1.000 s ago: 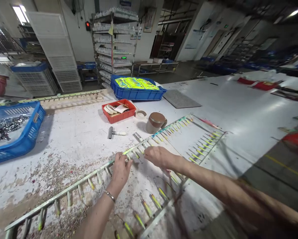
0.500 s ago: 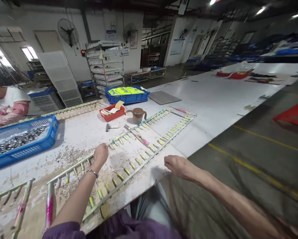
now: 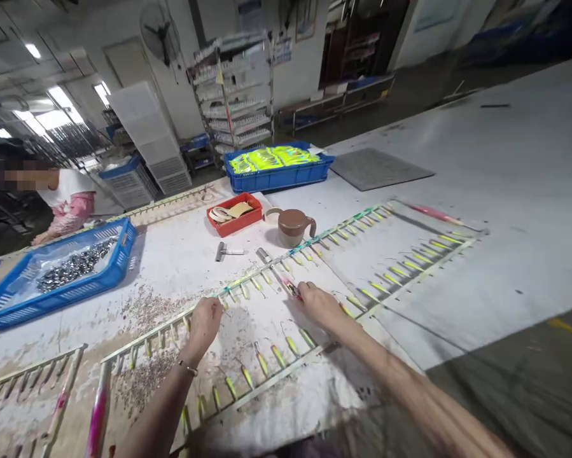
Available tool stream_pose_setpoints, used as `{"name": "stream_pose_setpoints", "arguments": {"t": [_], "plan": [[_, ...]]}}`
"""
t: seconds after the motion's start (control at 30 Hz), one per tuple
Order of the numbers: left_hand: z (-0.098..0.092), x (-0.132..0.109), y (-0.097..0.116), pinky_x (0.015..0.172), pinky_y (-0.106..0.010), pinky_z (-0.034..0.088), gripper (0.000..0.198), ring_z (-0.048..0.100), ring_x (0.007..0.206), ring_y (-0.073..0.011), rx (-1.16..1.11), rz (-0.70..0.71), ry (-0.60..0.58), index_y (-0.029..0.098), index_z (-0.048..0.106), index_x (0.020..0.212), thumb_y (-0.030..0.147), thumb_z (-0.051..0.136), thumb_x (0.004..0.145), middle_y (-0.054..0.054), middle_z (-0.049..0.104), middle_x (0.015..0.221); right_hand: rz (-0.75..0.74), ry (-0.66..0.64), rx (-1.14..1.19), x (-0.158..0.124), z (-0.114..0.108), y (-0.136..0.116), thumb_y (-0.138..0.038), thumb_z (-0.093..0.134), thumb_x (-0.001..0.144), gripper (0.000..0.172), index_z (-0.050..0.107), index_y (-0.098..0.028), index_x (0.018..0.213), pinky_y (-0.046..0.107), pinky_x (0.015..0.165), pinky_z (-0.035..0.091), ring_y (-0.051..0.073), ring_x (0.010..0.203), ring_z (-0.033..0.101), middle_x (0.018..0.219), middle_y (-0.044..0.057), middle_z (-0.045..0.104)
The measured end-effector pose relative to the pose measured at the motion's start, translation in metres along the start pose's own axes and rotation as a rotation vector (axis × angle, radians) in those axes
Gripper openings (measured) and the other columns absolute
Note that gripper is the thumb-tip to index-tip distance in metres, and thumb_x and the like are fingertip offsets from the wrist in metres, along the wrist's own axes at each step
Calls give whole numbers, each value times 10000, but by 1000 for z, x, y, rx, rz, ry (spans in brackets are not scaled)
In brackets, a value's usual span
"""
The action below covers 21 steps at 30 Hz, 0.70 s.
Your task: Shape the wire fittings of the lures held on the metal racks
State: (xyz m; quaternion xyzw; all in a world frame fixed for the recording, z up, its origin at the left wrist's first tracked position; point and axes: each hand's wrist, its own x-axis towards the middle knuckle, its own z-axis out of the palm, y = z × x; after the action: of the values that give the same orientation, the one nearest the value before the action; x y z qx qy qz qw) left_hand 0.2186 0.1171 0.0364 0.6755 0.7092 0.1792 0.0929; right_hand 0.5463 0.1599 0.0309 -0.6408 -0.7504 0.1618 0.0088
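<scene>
A long metal rack (image 3: 400, 270) with rows of yellow-green lures lies slantwise across the white table (image 3: 481, 146). My left hand (image 3: 205, 321) is curled closed against the rack's upper rail (image 3: 247, 280); what its fingers hold is hidden. My right hand (image 3: 320, 304) lies inside the rack, fingertips pinched on the end of a thin pink-handled tool (image 3: 288, 286). Several lures (image 3: 276, 355) hang on the lower rail just in front of both wrists.
A brown mug (image 3: 291, 226), a red tray (image 3: 233, 213) and a small metal tool (image 3: 228, 252) sit behind the rack. Two blue crates stand further back, one with yellow-green pieces (image 3: 276, 166), one with dark metal bits (image 3: 61, 273). Another person (image 3: 69, 200) works far left. Pink rods (image 3: 97, 407) lie near left.
My right hand has come back from off the table's edge onto the rack and reached the pink tool. My left hand stays at the upper rail. The view has swung nearer the table.
</scene>
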Motion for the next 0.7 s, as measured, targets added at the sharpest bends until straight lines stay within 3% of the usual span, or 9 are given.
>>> {"name": "stream_pose_setpoints", "arguments": {"t": [0.1, 0.17, 0.33, 0.53, 0.7], "plan": [[3, 23, 8, 964, -394, 476, 184, 630, 1089, -288, 232, -26, -51, 172, 717, 1071, 237, 576, 973, -138, 694, 1092, 63, -91, 61, 17, 1, -4, -436, 477, 1095, 373, 581, -138, 1294, 314, 822, 480, 266, 1088, 709, 1240, 178, 691], [-3, 35, 14, 1004, -429, 459, 199, 602, 1159, -317, 361, -91, -149, 167, 709, 1118, 256, 603, 975, -161, 678, 1158, 85, -162, 84, 21, -3, -7, -437, 507, 1082, 391, 573, -134, 1321, 314, 841, 483, 271, 1117, 709, 1261, 183, 694], [-20, 48, 24, 1031, -451, 438, 231, 578, 1214, -322, 385, -236, -391, 177, 692, 1156, 328, 614, 1000, -161, 670, 1228, 91, -278, 150, 27, -18, -10, -381, 578, 1032, 411, 593, -117, 1348, 309, 885, 488, 276, 1180, 704, 1279, 199, 710], [-22, 47, 30, 1001, -468, 473, 165, 613, 1159, -342, 361, -204, -306, 133, 703, 1031, 278, 642, 981, -174, 697, 1142, 44, -292, 151, 33, -21, -9, -350, 585, 994, 334, 661, -125, 1229, 317, 838, 489, 267, 1073, 736, 1158, 170, 758], [-29, 36, 36, 1041, -462, 463, 160, 622, 1142, -330, 334, -138, -260, 151, 684, 1041, 249, 559, 1023, -146, 702, 1157, 44, -222, 151, 20, -12, 3, -359, 593, 992, 264, 654, -152, 1145, 296, 770, 478, 240, 951, 736, 1066, 134, 765]]}}
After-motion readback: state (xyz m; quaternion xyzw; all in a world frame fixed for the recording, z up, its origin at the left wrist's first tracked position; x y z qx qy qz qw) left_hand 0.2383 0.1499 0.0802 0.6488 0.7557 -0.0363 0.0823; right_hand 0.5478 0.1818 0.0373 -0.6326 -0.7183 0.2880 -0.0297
